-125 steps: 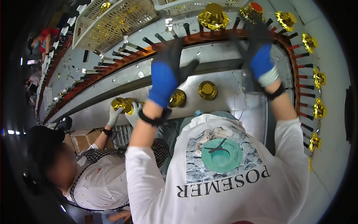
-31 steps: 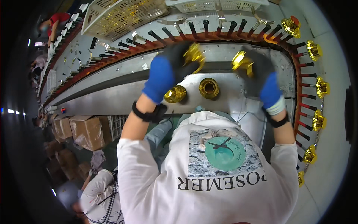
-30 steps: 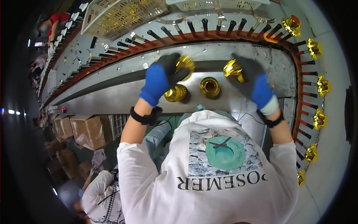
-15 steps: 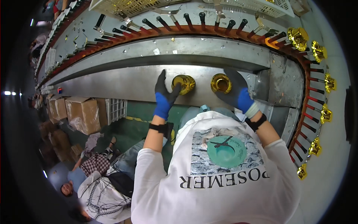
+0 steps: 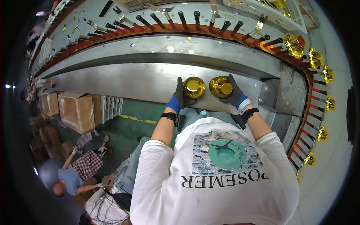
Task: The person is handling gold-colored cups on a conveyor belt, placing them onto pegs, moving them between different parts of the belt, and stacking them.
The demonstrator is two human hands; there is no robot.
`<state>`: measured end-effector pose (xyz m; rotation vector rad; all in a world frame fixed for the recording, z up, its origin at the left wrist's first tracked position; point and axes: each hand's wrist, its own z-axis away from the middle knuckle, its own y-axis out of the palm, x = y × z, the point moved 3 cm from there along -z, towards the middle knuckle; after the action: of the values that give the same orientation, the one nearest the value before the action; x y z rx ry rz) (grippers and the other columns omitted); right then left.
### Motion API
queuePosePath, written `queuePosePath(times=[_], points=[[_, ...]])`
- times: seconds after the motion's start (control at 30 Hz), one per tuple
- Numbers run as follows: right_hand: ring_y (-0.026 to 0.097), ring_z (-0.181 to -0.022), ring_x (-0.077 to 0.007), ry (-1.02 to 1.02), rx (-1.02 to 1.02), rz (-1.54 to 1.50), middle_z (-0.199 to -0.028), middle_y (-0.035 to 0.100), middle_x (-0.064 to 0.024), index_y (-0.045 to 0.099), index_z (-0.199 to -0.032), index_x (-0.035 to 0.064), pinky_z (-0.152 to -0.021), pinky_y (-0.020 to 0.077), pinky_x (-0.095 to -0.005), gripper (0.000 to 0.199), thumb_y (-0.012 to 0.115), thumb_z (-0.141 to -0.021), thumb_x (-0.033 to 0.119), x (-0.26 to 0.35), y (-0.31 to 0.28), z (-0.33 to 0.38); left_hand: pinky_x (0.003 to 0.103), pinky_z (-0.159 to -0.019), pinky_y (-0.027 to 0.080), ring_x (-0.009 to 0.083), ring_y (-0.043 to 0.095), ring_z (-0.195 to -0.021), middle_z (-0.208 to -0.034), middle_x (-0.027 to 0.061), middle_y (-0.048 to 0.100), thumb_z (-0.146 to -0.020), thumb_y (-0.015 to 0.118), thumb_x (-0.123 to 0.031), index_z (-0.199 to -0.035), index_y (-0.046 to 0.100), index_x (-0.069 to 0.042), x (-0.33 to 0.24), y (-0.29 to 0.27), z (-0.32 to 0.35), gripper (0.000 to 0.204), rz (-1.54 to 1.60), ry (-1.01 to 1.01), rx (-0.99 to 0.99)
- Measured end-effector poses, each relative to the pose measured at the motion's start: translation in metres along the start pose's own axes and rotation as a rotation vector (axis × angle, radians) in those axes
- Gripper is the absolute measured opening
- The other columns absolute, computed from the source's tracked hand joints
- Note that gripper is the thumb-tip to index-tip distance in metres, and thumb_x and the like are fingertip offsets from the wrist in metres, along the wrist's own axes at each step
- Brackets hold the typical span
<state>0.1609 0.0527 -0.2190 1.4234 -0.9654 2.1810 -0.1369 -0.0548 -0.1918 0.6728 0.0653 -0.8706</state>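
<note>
Two shiny gold, round, cup-shaped pieces are side by side at the steel work ledge, a small gap between them. My left hand (image 5: 181,96), in a dark glove with a blue cuff, curls round the left side of one gold piece (image 5: 193,87); its narrower flat end faces up. Round the right side of the other gold piece (image 5: 220,87) wraps my right hand (image 5: 236,92), gloved the same way. That piece is tilted, its narrow end toward me. The fingertips of both hands are partly hidden by the pieces.
Beyond the steel ledge (image 5: 131,77) runs a curved conveyor (image 5: 172,32) with red-and-black upright holders. Several gold pieces (image 5: 315,58) hang on its right side. Crates (image 5: 264,13) stand behind it. At left are cardboard boxes (image 5: 76,110), a white crate (image 5: 111,107) and co-workers (image 5: 77,172).
My hands have come closer together, each closing round a gold piece. The right piece showed its hollow ring before; now its flat end shows. The view has shifted slightly.
</note>
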Motion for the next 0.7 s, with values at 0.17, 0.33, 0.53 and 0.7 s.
queuePosePath(times=[0.17, 0.33, 0.53, 0.7], points=[[0.054, -0.144, -0.0315, -0.014, 0.036, 0.044, -0.16, 0.048, -0.0165, 0.023, -0.168, 0.0066, -0.124, 0.0431, -0.0407, 0.113, 0.093, -0.082, 0.029, 0.093, 0.078, -0.062, 0.058, -0.112, 0.051, 0.0325, 0.06, -0.139, -0.156, 0.0122, 0.058, -0.096, 0.04, -0.088, -0.159, 0.049, -0.016, -0.032, -0.056, 0.024, 0.096, 0.211, 0.004, 0.137], [0.057, -0.14, -0.0277, 0.747, 0.105, -1.218, -0.151, 0.059, -0.0102, 0.05, -0.154, 0.0154, -0.121, 0.0459, -0.0442, 0.071, 0.068, -0.1, 0.058, 0.194, 0.195, -0.153, 0.052, -0.117, 0.049, 0.0338, 0.061, -0.137, -0.151, 0.0154, 0.062, -0.102, 0.039, -0.082, -0.156, 0.052, -0.01, -0.105, -0.166, 0.063, 0.09, 0.398, 0.063, 0.136], [0.064, -0.132, -0.0276, 0.682, 0.268, -1.463, -0.142, 0.066, -0.0114, 0.061, -0.142, 0.0129, -0.116, 0.0496, -0.0455, 0.07, 0.061, -0.101, 0.069, 0.208, 0.334, -0.275, 0.055, -0.123, 0.042, 0.0376, 0.056, -0.143, -0.158, 0.0183, 0.055, -0.107, 0.029, -0.074, -0.16, 0.048, -0.007, -0.21, -0.325, 0.086, 0.087, 0.429, 0.163, 0.086], [0.042, -0.152, -0.0414, -0.242, 0.213, 0.026, -0.165, 0.039, -0.0258, 0.026, -0.168, 0.005, -0.126, 0.0376, -0.0425, 0.114, 0.089, -0.074, 0.009, 0.271, 0.402, -0.351, 0.056, -0.123, 0.04, 0.039, 0.053, -0.145, -0.159, 0.0182, 0.055, -0.106, 0.034, -0.074, -0.161, 0.047, -0.007, -0.315, -0.424, 0.135, 0.087, 0.462, 0.133, -0.021]])
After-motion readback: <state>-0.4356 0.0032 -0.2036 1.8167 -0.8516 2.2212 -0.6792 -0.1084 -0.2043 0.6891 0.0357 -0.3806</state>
